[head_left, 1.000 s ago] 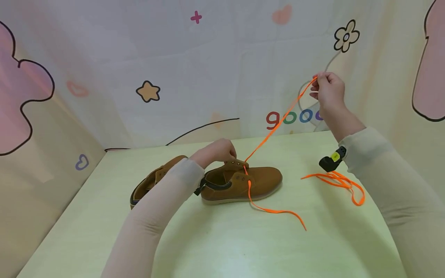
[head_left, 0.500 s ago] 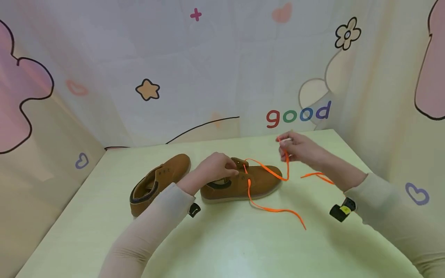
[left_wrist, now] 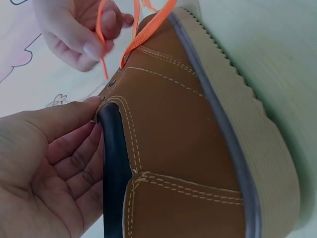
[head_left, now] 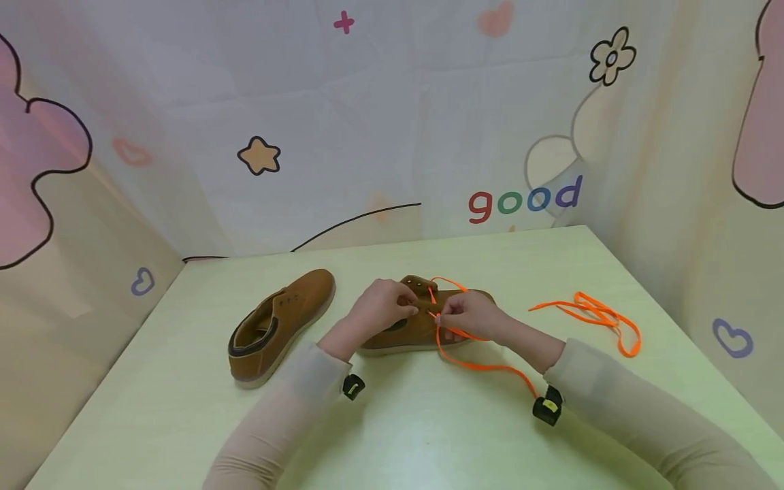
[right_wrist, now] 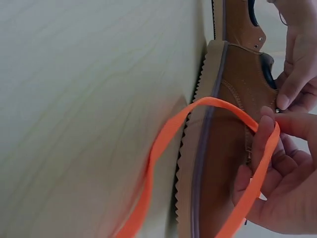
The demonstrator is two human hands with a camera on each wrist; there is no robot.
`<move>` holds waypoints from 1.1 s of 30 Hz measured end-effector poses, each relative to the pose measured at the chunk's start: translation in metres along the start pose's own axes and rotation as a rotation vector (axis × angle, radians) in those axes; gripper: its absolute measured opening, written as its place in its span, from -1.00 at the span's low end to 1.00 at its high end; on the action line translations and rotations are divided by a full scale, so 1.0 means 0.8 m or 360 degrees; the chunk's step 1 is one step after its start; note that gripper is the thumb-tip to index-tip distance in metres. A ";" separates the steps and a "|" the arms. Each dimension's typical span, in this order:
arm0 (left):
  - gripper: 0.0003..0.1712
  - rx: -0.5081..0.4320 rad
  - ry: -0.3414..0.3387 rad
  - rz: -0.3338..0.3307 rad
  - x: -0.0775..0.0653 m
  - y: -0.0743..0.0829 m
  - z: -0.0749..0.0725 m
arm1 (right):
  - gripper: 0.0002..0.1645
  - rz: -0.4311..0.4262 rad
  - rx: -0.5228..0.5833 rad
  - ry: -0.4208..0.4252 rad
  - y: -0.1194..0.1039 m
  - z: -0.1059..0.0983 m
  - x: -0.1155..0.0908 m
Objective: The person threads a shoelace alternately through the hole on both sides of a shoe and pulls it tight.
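Note:
A brown lace-up shoe (head_left: 392, 340) lies sole down mid-table, toe to the right, in the head view. My left hand (head_left: 381, 306) pinches the edge of its near eyelet flap between thumb and fingers; in the left wrist view that thumb (left_wrist: 79, 111) presses right beside the top eyelet. With my right hand (head_left: 474, 314) I pinch an orange shoelace (right_wrist: 168, 129) close to its end, whose tip (left_wrist: 104, 69) pokes out just off the eyelets. This lace runs through the shoe's front eyelets, and its other end trails over the table towards me.
Left of my hands stands the matching brown shoe (head_left: 300, 296), without a lace. A second orange shoelace (head_left: 597, 316) lies loosely bundled on the table (head_left: 392, 435) at the right. A printed curtain (head_left: 367, 122) hangs behind the table.
My right hand has come down and left from high at the right, bringing the lace end to the shoe. My left hand has moved from the far eyelet flap to the near one.

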State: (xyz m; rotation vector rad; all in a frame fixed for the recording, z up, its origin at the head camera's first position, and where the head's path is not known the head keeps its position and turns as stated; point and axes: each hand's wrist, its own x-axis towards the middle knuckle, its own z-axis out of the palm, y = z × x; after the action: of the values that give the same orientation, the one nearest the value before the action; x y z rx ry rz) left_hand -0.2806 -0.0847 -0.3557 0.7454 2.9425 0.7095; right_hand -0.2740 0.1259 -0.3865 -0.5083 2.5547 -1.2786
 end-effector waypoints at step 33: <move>-0.90 0.0237 0.0307 0.0406 -0.028 -0.014 0.020 | -0.73 -0.0179 -0.0033 -0.0385 -0.034 -0.043 0.070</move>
State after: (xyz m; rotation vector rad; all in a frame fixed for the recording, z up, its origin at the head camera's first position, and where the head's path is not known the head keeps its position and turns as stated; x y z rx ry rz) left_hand -0.2638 -0.0967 -0.3764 1.1429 3.1354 0.6107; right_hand -0.3320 0.1129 -0.3475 -0.7710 2.3699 -1.1481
